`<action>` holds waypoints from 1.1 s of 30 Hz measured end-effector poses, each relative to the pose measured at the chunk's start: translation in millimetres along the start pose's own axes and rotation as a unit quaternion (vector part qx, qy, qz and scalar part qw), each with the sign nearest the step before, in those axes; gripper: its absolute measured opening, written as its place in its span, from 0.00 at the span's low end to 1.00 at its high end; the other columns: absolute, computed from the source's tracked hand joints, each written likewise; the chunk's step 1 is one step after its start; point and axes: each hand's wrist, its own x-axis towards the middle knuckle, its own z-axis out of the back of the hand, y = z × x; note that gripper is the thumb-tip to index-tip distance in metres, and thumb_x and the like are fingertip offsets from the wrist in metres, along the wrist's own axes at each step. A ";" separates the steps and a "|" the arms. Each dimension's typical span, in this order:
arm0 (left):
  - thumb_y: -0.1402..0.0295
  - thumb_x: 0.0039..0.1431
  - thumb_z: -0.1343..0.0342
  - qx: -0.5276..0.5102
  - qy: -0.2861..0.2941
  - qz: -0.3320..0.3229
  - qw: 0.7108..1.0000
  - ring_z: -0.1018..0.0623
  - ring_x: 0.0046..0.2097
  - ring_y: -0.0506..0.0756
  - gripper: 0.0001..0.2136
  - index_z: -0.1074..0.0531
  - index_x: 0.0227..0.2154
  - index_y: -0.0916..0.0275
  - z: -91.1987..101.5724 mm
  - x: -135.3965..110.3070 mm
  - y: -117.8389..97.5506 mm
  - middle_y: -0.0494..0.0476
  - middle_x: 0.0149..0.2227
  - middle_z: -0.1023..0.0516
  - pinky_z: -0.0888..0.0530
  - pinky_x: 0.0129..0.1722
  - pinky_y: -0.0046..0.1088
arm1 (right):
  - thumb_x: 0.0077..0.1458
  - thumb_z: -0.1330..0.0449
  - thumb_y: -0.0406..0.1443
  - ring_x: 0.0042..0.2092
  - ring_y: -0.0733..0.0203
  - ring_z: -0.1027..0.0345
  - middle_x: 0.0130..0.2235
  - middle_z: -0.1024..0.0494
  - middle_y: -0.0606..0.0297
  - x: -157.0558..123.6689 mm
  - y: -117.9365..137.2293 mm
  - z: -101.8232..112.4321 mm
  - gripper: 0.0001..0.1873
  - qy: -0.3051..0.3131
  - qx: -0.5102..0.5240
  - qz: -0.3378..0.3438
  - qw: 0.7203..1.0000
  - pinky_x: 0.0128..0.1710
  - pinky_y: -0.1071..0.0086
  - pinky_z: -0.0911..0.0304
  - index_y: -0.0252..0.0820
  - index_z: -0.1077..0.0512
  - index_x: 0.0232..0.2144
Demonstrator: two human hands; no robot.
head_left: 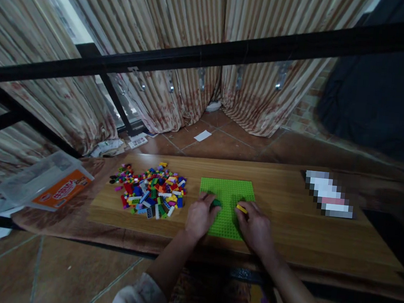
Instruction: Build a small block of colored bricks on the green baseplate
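A green studded baseplate [227, 192] lies on the wooden table [288, 217] in front of me. My left hand [200, 215] rests on its left edge, fingers curled around a dark green brick [216, 203]. My right hand [256, 227] sits on the plate's lower right part and pinches a small yellow brick [241, 208] at its fingertips, pressed against the plate. A pile of several loose coloured bricks [151, 190] lies on the table to the left of the plate.
A clear plastic box with an orange label [47, 182] sits at the far left on a cloth. A blurred-out flat item [328, 193] lies at the table's right. A black metal bar [211, 52] crosses overhead; striped curtains hang behind.
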 end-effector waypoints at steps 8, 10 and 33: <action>0.73 0.56 0.43 -0.001 0.041 -0.052 0.998 0.23 0.46 0.55 0.15 0.27 0.46 0.57 17.9 14.9 13.6 0.55 0.47 0.24 0.27 0.49 0.31 | 0.62 0.48 0.42 0.37 0.59 0.28 0.39 0.23 0.60 0.5 -0.4 2.0 0.12 -0.004 0.020 -0.004 1.000 0.37 0.68 0.37 0.43 0.29 0.38; 0.74 0.56 0.45 -0.017 0.041 -0.061 0.997 0.23 0.44 0.54 0.13 0.25 0.44 0.59 18.9 16.5 15.1 0.55 0.44 0.23 0.27 0.48 0.30 | 0.61 0.48 0.42 0.38 0.59 0.28 0.39 0.23 0.60 0.6 0.2 2.5 0.12 -0.007 0.025 -0.006 1.000 0.38 0.68 0.37 0.43 0.29 0.38; 0.76 0.56 0.46 -0.051 0.001 -0.083 0.995 0.23 0.39 0.50 0.11 0.22 0.38 0.59 -1.8 45.1 13.2 0.53 0.42 0.21 0.26 0.44 0.25 | 0.60 0.47 0.43 0.37 0.58 0.28 0.38 0.23 0.60 1.6 -1.5 4.1 0.12 -0.011 0.039 -0.018 0.999 0.39 0.66 0.37 0.43 0.28 0.37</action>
